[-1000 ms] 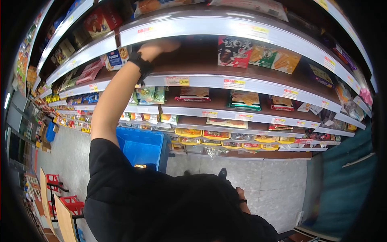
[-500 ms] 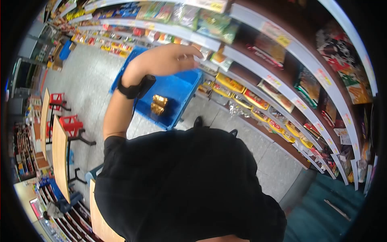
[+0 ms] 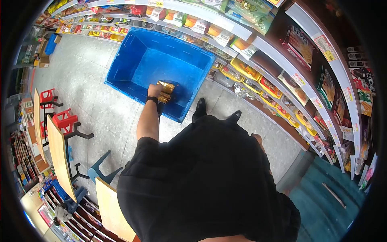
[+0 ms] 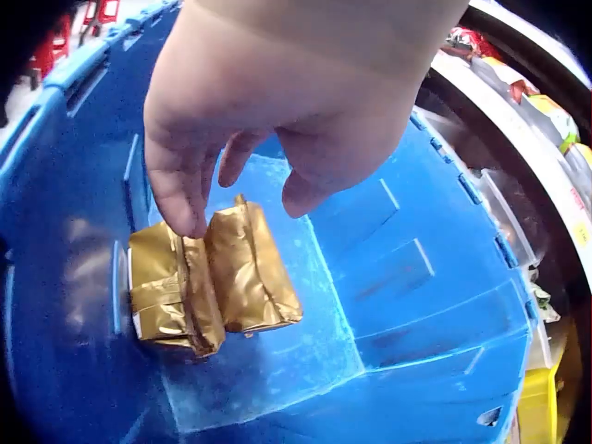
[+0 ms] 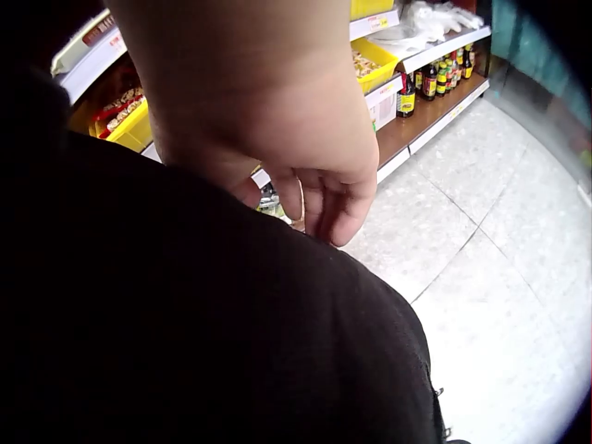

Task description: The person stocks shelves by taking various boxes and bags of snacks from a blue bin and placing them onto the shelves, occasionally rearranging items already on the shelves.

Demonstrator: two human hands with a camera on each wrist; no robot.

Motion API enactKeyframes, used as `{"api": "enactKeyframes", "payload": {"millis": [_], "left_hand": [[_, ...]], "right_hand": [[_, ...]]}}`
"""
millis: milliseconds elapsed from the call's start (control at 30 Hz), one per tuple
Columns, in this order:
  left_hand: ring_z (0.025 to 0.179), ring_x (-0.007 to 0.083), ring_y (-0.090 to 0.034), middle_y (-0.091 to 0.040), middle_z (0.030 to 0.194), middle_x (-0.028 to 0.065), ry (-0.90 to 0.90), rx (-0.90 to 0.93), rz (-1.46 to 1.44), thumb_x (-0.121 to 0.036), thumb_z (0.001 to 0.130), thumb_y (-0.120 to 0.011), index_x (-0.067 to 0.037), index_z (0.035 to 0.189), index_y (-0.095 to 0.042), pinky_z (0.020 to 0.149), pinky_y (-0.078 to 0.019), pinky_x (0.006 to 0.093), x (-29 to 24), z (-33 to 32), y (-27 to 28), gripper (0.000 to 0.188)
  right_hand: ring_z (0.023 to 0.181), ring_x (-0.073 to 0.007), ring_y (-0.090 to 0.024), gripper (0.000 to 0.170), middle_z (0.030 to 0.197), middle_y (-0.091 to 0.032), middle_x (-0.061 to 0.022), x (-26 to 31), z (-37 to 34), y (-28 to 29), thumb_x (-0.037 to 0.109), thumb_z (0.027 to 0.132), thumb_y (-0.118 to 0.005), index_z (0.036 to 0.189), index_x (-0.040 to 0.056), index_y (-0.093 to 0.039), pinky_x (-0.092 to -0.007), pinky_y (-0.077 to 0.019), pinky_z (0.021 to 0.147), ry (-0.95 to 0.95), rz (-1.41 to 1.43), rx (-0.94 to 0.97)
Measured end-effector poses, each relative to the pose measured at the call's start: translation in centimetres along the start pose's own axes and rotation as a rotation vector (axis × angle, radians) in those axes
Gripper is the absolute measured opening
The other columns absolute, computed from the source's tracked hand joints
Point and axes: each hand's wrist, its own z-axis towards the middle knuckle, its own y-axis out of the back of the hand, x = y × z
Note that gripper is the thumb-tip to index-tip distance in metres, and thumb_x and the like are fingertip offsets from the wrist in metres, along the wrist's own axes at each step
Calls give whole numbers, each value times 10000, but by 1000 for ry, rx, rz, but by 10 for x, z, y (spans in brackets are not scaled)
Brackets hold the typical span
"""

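My left hand (image 3: 154, 90) reaches down inside a blue plastic crate (image 3: 117, 60) that stands on the floor. In the left wrist view, two gold foil packs (image 4: 250, 264) lie side by side on the crate bottom. The fingers of the left hand (image 4: 287, 120) bend loosely over the packs, one fingertip right at the top of the left pack (image 4: 162, 287). A gap shows between thumb and fingers, with nothing gripped there. My right hand (image 5: 287, 139) hangs beside the dark clothing, its fingers loosely curled and holding nothing.
Shelves of packaged food (image 3: 296, 46) curve along the front and right, with yellow bins (image 3: 246, 68) low down. Red stools (image 3: 64, 121) and wooden tabletops (image 3: 60, 153) stand at left. Sauce bottles (image 5: 430, 83) sit on a bottom shelf. A green curtain-like sheet (image 3: 322, 201) is at right.
My left hand has come from an upper shelf, down and across, into the crate to the gold packs. The head view has turned downward toward the crate. My right hand still hangs low.
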Motion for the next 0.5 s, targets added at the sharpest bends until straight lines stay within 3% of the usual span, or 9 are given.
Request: {"api": "enactKeyframes", "payload": {"millis": [33, 67, 133, 167, 200, 267, 300, 400, 500], "left_hand": [[1048, 375, -606, -624, 1078, 278, 90, -17, -90, -356, 714, -651, 96, 1056, -617, 878, -485, 392, 9, 10, -7, 568], [1048, 375, -606, -624, 1078, 278, 86, -3, -77, -356, 714, -651, 96, 1056, -617, 878, -485, 392, 16, 16, -13, 568], [905, 323, -666, -661, 982, 241, 179, -87, -173, -306, 737, -629, 85, 993, -640, 743, -527, 377, 20, 24, -20, 467], [678, 250, -658, -658, 811, 185, 215, -35, -336, -254, 762, -611, 69, 870, -639, 550, -507, 349, -7, -15, -4, 342], [678, 250, -658, -658, 811, 185, 200, -13, -296, -254, 762, -611, 69, 870, -639, 550, -507, 349, -5, -11, -8, 342], [516, 191, -573, -608, 691, 137, 209, 57, -465, -208, 787, -583, 49, 784, -591, 420, -413, 309, 3, 8, -15, 257], [490, 188, -552, -596, 664, 126, 214, 85, -577, -166, 811, -553, 32, 774, -560, 388, -370, 288, 1, 6, -17, 202], [490, 179, -551, -599, 668, 121, 237, 138, -542, -108, 834, -508, 28, 809, -564, 383, -369, 278, -5, 12, -24, 150], [490, 178, -554, -598, 661, 118, 248, 171, -523, -66, 852, -474, 18, 812, -569, 374, -371, 277, -2, 24, -32, 133]], "right_hand": [[831, -275, -644, 341, 933, -663, -198, -3, -1, -3, 243, 800, -525, 914, -59, -634, -361, -488, 745, -13, 3, -6], [848, -289, -639, 328, 948, -661, -206, -13, -1, -7, 239, 803, -519, 926, -40, -641, -369, -486, 749, 40, -64, -32], [886, -346, -614, 233, 936, -650, -215, -31, -4, -15, 197, 780, -534, 887, 25, -650, -417, -481, 759, 142, -218, -41], [879, -360, -607, 193, 904, -644, -211, -27, -10, -18, 181, 763, -545, 847, 34, -637, -438, -479, 759, 207, -359, -47], [872, -373, -601, 153, 871, -638, -206, -17, -20, -15, 166, 746, -556, 807, 43, -623, -460, -477, 759, 267, -497, -47], [878, -379, -598, 126, 823, -632, -186, -5, -33, -19, 166, 728, -568, 758, 45, -588, -481, -474, 764, 223, -557, -69], [880, -380, -599, 120, 841, -633, -194, -8, -36, -25, 155, 740, -559, 770, 44, -594, -474, -477, 768, 219, -513, -117], [903, -386, -598, 128, 902, -631, -222, -26, -43, -42, 130, 780, -533, 811, 34, -612, -456, -485, 789, 162, -423, -198], [891, -390, -603, 181, 871, -637, -207, -32, -45, -54, 176, 729, -579, 829, 32, -625, -469, -481, 785, 146, -370, -251]]}}
